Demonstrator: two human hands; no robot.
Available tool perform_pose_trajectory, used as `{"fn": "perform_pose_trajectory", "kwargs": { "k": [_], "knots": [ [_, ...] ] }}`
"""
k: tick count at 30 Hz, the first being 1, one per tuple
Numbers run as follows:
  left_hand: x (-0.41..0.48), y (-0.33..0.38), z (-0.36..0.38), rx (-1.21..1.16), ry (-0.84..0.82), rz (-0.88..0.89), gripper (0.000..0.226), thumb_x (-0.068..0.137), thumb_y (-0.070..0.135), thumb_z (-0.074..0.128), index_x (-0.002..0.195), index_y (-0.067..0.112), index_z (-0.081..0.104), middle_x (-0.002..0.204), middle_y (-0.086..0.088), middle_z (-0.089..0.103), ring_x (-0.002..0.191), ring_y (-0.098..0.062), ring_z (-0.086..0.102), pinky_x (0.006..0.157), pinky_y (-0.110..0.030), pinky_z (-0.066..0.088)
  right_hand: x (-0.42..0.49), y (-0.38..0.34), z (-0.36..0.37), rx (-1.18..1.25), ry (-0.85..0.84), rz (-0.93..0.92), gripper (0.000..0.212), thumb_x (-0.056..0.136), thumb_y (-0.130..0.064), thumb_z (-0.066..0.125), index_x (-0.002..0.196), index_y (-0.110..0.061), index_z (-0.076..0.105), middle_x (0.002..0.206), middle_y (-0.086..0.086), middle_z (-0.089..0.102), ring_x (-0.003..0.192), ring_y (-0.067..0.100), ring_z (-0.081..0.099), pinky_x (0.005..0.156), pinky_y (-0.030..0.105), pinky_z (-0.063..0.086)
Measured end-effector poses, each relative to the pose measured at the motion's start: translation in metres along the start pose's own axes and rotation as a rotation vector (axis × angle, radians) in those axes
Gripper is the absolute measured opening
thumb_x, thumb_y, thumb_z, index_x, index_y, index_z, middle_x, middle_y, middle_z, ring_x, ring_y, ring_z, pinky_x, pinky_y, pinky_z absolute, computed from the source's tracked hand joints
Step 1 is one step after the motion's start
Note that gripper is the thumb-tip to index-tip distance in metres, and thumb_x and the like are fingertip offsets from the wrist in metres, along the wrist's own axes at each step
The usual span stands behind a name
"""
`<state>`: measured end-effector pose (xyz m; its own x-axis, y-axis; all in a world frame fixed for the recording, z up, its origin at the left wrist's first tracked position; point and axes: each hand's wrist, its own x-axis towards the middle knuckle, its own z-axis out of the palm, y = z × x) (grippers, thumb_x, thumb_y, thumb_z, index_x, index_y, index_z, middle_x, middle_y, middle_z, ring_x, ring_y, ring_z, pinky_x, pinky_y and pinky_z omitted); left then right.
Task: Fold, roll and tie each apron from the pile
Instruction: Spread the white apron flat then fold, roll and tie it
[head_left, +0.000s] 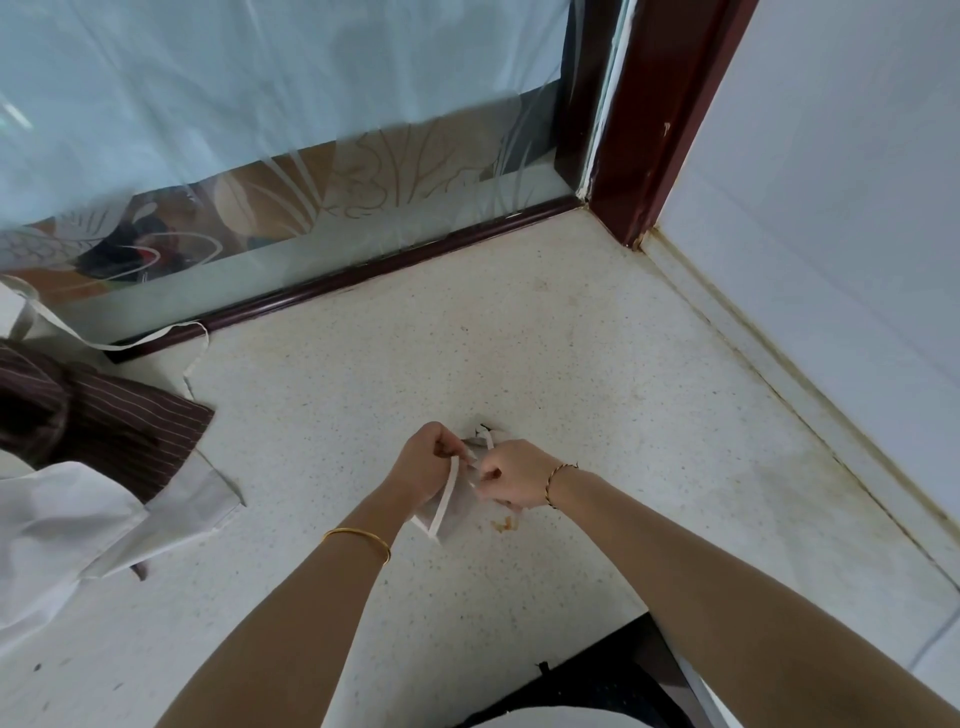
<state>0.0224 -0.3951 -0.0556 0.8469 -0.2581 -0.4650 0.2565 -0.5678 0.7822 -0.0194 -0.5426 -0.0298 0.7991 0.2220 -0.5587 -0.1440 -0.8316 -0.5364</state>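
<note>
**Operator:** Fingers of my left hand (423, 460) are curled, pinching the white tie strap (447, 499) near its upper end. Fingers of my right hand (511, 475) are also curled, closed on a second run of strap at the same bundle. Neither hand is open.

**Checker:** State the position of the workpiece relative to the fingers.

**Operator:** My rolled apron (457, 506) sits directly between and just below both sets of fingertips, touching them, and rests on the speckled counter (571, 364). Its long axis runs from the fingertips back toward my left wrist, slightly diagonal. The strap lies along that axis on the side nearer my left hand.

**Checker:** Which hand is nearer?

**Operator:** Both are in contact. My left hand covers more of the roll; my right hand works at the end farther from me, where the strap crosses.

**Checker:** Describe the workpiece.

**Operator:** Pale grey-white cloth, compact, mostly hidden by my hands. Whether a knot is already formed, I cannot tell. I judge the tying step to be in hand, so the strap ends need opposing tension across the roll's axis.

**Checker:** Remaining stock?

**Operator:** Well apart, to the left of my left hand: a pile of aprons (104, 467), brown-striped and white, straps trailing loose.
</note>
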Motion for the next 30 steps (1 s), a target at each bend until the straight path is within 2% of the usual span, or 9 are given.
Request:
{"fn": "perform_pose_trajectory", "kwargs": {
  "k": [4,6,8,15,18,20,22,26,30],
  "knots": [
    [0.000,0.003,0.002,0.110,-0.044,0.107,0.028,0.080,-0.012,0.054,0.084,0.016,0.054,0.084,0.006,0.057,0.077,-0.009,0.052,0.062,-0.006,0.042,0.006,-0.003,0.003,0.097,0.401,0.006,0.013,0.095,-0.017,0.046,0.098,-0.011,0.057,0.092,0.006,0.060,0.078,0.020,0.055,0.072,0.033,0.049],
    [0.000,0.002,0.002,0.108,-0.040,0.144,0.030,0.079,-0.010,0.059,0.084,0.019,0.055,0.083,0.008,0.057,0.076,-0.007,0.052,0.065,-0.007,0.043,0.009,-0.005,0.004,0.134,0.374,0.000,0.020,0.095,-0.018,0.050,0.112,-0.010,0.057,0.102,0.007,0.062,0.090,0.021,0.058,0.076,0.029,0.046],
    [-0.001,0.001,0.002,0.101,-0.021,0.157,0.029,0.080,-0.006,0.062,0.083,0.021,0.054,0.082,0.007,0.059,0.076,-0.006,0.053,0.068,-0.010,0.044,0.014,-0.007,0.009,0.110,0.329,0.039,0.021,0.094,-0.018,0.052,0.111,-0.009,0.060,0.102,0.008,0.062,0.096,0.023,0.059,0.079,0.030,0.046],
    [-0.001,-0.004,0.009,0.228,0.085,0.222,0.032,0.075,-0.007,0.056,0.086,0.023,0.060,0.086,0.011,0.063,0.081,-0.010,0.059,0.071,-0.023,0.050,0.020,-0.003,0.023,0.163,0.386,0.093,0.022,0.091,-0.018,0.057,0.082,-0.001,0.068,0.076,0.004,0.055,0.072,0.018,0.052,0.058,0.022,0.036],
    [-0.001,-0.004,0.015,0.328,0.162,0.247,0.023,0.078,-0.002,0.055,0.087,0.017,0.064,0.096,0.004,0.058,0.084,-0.015,0.057,0.074,-0.031,0.052,0.021,-0.006,0.025,0.216,0.403,0.076,0.028,0.091,-0.020,0.056,0.079,0.003,0.069,0.070,0.004,0.053,0.068,0.018,0.049,0.054,0.020,0.033],
    [-0.002,-0.004,0.016,0.311,0.188,0.265,0.016,0.081,-0.002,0.056,0.086,0.013,0.060,0.098,0.000,0.053,0.079,-0.016,0.054,0.070,-0.026,0.049,0.020,-0.005,0.024,0.277,0.409,0.078,0.027,0.092,-0.019,0.055,0.083,0.003,0.068,0.067,0.001,0.052,0.065,0.016,0.047,0.052,0.013,0.032],
    [-0.003,-0.005,0.015,0.280,0.201,0.276,0.018,0.082,-0.004,0.052,0.084,0.014,0.054,0.093,-0.003,0.054,0.074,-0.014,0.050,0.062,-0.018,0.043,0.020,-0.004,0.025,0.359,0.412,0.098,0.023,0.094,-0.016,0.051,0.083,-0.002,0.065,0.068,0.001,0.054,0.064,0.015,0.051,0.054,0.011,0.039],
    [-0.002,-0.007,0.014,0.158,0.177,0.269,0.019,0.081,-0.004,0.052,0.079,0.015,0.052,0.081,-0.005,0.060,0.072,-0.015,0.053,0.064,-0.028,0.047,0.023,-0.002,0.028,0.574,0.440,0.146,0.016,0.097,-0.014,0.047,0.084,-0.010,0.056,0.073,0.007,0.062,0.067,0.021,0.061,0.074,0.039,0.056],
    [-0.002,-0.009,0.012,0.115,0.148,0.226,0.023,0.082,-0.002,0.055,0.078,0.020,0.048,0.077,0.003,0.056,0.068,-0.008,0.048,0.058,-0.012,0.042,0.020,0.001,0.025,0.601,0.409,0.104,0.014,0.095,-0.012,0.051,0.097,-0.010,0.064,0.074,0.006,0.066,0.065,0.018,0.064,0.072,0.031,0.056]
  ]
}}
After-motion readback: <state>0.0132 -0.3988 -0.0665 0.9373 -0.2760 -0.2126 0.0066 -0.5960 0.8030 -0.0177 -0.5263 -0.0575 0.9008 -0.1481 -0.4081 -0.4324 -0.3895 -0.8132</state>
